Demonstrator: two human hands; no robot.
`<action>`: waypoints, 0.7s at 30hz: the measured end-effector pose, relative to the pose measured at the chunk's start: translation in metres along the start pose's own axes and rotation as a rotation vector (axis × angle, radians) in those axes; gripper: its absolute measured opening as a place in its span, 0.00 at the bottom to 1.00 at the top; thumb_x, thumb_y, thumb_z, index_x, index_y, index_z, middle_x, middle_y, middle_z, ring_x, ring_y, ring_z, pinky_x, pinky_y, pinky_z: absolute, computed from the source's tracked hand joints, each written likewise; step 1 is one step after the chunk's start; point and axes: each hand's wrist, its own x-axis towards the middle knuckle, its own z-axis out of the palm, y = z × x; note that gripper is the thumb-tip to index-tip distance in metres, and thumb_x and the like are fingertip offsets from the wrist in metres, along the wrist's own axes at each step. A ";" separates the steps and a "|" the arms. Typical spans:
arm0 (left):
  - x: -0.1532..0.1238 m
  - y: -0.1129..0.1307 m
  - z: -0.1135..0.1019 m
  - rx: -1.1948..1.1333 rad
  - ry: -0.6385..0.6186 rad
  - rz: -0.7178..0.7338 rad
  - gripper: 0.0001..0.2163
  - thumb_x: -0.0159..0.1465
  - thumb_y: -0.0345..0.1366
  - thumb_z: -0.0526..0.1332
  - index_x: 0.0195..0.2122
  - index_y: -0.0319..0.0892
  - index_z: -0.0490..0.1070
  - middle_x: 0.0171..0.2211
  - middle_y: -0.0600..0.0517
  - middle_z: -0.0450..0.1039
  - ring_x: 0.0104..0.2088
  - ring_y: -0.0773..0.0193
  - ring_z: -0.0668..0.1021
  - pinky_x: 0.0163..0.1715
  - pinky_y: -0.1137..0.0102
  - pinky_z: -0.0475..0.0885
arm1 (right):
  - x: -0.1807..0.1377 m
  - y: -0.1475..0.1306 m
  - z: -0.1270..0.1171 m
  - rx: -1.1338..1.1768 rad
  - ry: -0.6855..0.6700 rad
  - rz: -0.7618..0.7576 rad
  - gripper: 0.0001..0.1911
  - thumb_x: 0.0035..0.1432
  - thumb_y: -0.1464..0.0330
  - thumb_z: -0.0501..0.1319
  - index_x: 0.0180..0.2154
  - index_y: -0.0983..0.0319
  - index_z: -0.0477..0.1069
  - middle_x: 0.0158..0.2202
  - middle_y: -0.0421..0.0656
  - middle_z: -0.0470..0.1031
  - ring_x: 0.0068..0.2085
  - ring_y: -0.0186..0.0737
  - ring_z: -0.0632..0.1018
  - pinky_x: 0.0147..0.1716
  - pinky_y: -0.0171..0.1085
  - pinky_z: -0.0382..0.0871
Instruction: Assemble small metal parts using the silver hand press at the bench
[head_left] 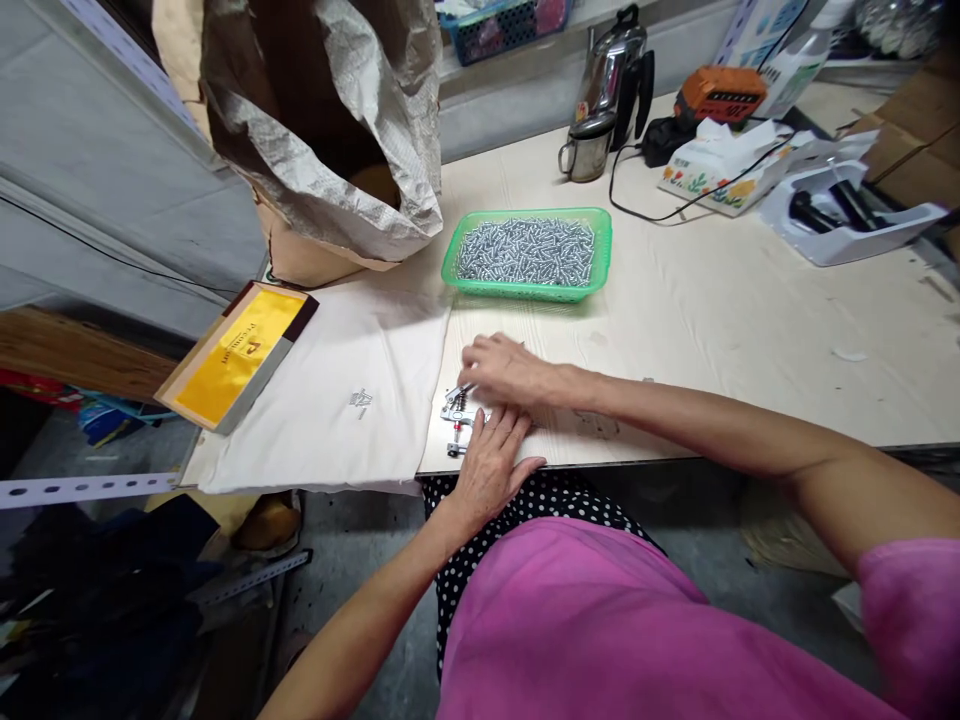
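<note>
A small metal mechanism (455, 413) lies on the near edge of the table (697, 320), just right of a white cloth (300, 440). Its exposed part runs roughly near to far, at the left of both hands; the rest is covered, so the full long axis cannot be told. The left hand (493, 465), the nearer to the table edge, is open and laid flat, its fingers together over the mechanism's right side and its thumb spread to the right. The right hand (501, 370) is at the far end, reaching in from the right with fingers curled; its fingertips are hidden, and whether they grip anything cannot be told. The mechanism is silvery, with a dark coil, a red detail and a dark rounded piece at its near end.

Surroundings: on the cloth, a few small metal pieces (361, 402); farther left, a yellow-topped box (240, 355). Beyond the hands, a green basket (525, 292) holds many screw-like metal parts (525, 252); far left of it is a large open sack (322, 240). Far right stand a lidded mug (589, 155) and a metal pot (609, 75).
</note>
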 end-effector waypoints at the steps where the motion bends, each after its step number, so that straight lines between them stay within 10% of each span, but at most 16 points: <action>1: -0.003 0.003 -0.002 -0.020 0.036 0.030 0.22 0.74 0.43 0.60 0.64 0.36 0.69 0.60 0.34 0.76 0.64 0.45 0.75 0.63 0.46 0.72 | 0.005 -0.011 0.004 0.007 -0.016 -0.112 0.07 0.68 0.66 0.64 0.44 0.57 0.81 0.48 0.49 0.76 0.50 0.50 0.67 0.40 0.43 0.53; 7: -0.042 -0.007 -0.040 -0.007 0.282 0.178 0.06 0.71 0.29 0.62 0.47 0.39 0.76 0.37 0.47 0.80 0.40 0.59 0.81 0.47 0.65 0.79 | 0.029 -0.038 0.036 0.022 -0.030 -0.436 0.10 0.66 0.69 0.66 0.30 0.60 0.77 0.42 0.48 0.75 0.47 0.48 0.67 0.41 0.43 0.57; 12: -0.067 -0.088 -0.088 0.356 0.351 -0.480 0.10 0.73 0.34 0.56 0.43 0.41 0.78 0.38 0.44 0.78 0.42 0.53 0.79 0.43 0.60 0.77 | 0.034 -0.042 0.037 0.335 0.046 -0.412 0.08 0.71 0.69 0.61 0.38 0.63 0.74 0.40 0.47 0.76 0.43 0.43 0.71 0.43 0.41 0.63; 16: -0.069 -0.138 -0.108 0.457 0.169 -0.813 0.13 0.70 0.39 0.56 0.40 0.41 0.80 0.39 0.42 0.78 0.46 0.48 0.78 0.46 0.58 0.76 | 0.037 -0.033 0.005 0.506 0.314 -0.202 0.07 0.74 0.69 0.56 0.43 0.63 0.71 0.40 0.46 0.76 0.41 0.41 0.73 0.44 0.39 0.67; 21: -0.069 -0.160 -0.110 0.425 0.034 -0.827 0.20 0.71 0.44 0.47 0.36 0.46 0.79 0.40 0.44 0.78 0.48 0.48 0.78 0.43 0.59 0.76 | 0.039 0.016 -0.066 -0.006 0.451 0.386 0.13 0.72 0.76 0.51 0.44 0.63 0.73 0.44 0.52 0.76 0.45 0.48 0.74 0.45 0.44 0.65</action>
